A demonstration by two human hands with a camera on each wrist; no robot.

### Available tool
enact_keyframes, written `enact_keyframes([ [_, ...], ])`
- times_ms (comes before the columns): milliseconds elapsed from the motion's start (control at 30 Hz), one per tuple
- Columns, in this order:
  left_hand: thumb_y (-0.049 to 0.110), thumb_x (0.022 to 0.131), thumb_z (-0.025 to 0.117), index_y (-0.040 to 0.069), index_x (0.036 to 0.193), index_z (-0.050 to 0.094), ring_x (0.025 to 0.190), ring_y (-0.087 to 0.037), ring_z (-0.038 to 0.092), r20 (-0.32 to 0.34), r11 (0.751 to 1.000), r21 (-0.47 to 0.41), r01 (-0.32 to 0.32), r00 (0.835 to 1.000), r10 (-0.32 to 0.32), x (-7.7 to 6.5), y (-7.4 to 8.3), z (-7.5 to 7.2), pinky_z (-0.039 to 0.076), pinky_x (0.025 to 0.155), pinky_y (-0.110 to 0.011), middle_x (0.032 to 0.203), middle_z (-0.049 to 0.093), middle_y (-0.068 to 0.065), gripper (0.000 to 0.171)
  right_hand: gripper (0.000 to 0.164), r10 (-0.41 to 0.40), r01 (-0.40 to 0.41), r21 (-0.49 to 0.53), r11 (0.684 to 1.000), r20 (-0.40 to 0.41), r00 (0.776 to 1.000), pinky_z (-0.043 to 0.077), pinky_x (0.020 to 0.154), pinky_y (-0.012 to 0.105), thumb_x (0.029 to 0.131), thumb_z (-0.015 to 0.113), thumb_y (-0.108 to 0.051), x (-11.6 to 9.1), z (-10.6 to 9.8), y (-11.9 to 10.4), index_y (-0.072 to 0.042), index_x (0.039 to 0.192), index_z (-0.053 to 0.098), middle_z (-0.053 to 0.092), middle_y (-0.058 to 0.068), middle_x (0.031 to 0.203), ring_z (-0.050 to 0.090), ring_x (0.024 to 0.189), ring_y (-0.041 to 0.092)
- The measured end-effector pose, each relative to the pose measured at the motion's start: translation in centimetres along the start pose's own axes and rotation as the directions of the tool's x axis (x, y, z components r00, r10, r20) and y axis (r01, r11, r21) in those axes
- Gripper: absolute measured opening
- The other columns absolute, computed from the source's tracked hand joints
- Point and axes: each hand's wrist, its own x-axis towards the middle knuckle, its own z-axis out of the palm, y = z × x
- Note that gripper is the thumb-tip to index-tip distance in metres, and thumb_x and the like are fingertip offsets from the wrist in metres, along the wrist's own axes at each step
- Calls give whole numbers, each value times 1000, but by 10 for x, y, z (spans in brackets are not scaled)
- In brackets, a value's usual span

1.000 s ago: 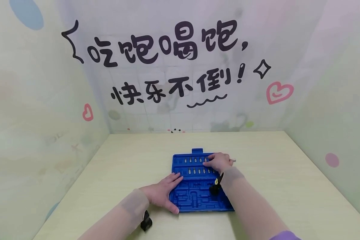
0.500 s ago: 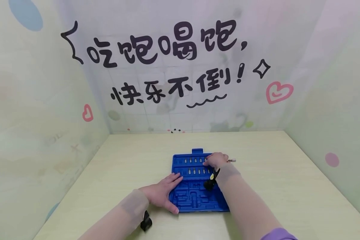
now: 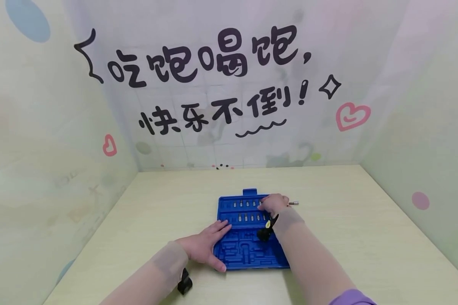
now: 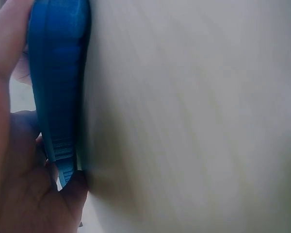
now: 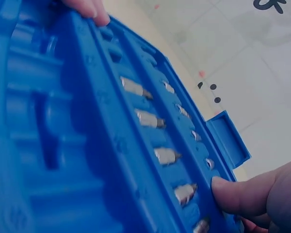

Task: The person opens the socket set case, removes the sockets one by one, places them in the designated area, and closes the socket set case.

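A blue plastic case (image 3: 247,231) lies open on the table, with two rows of small metal screwdriver bits (image 5: 150,118) and a tray of moulded recesses. My left hand (image 3: 203,245) rests at its left edge, fingers spread over the rim and thumb at the near left corner. At the upper right part of the case is my right hand (image 3: 275,205), fingers bent down over the far row. In the right wrist view its thumb (image 5: 237,195) presses by that row's slots; whether it pinches a bit I cannot tell. A thin metal shaft (image 3: 294,203) shows just beyond this hand.
A latch tab (image 3: 249,192) projects from the case's far edge. The pale wooden table (image 3: 156,203) is closed in by printed walls (image 3: 187,144) at the back and both sides. Black wrist cameras (image 3: 185,284) hang under both wrists.
The right hand has shifted slightly left over the far row, and its forearm has swung a little left with it. The left hand and the case keep their places.
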Motion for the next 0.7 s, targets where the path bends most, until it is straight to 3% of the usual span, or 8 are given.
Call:
enact_keyframes([
  [100, 59, 70, 77, 19, 156, 13, 147, -25, -1, 2, 1000, -4, 0, 1000, 0, 0, -1, 0, 19, 112, -54, 162, 2, 1, 114, 28, 0, 0, -32, 999, -2, 1000, 33, 99, 52, 87, 73, -17, -1, 0, -2, -9, 114, 72, 57, 20, 120, 26, 128, 41],
  [467, 61, 70, 76, 20, 156, 13, 147, -25, -1, 0, 1000, -5, 3, 1000, -3, 1, -3, 1, 19, 112, -55, 162, 2, 1, 115, 22, 7, -3, 80, 997, -56, 998, 21, 104, 60, 88, 72, -27, -6, 8, 5, -13, 104, 74, 25, 29, 144, 19, 129, 51],
  [700, 59, 70, 78, 19, 156, 13, 147, -25, -1, -2, 1000, -4, 0, 1000, 0, 1, -1, 1, 20, 112, -55, 162, 2, 0, 115, 17, 20, -7, 141, 990, -89, 996, 18, 105, 62, 89, 71, -25, -10, 10, 5, -11, 98, 74, 22, 28, 146, 16, 130, 53],
])
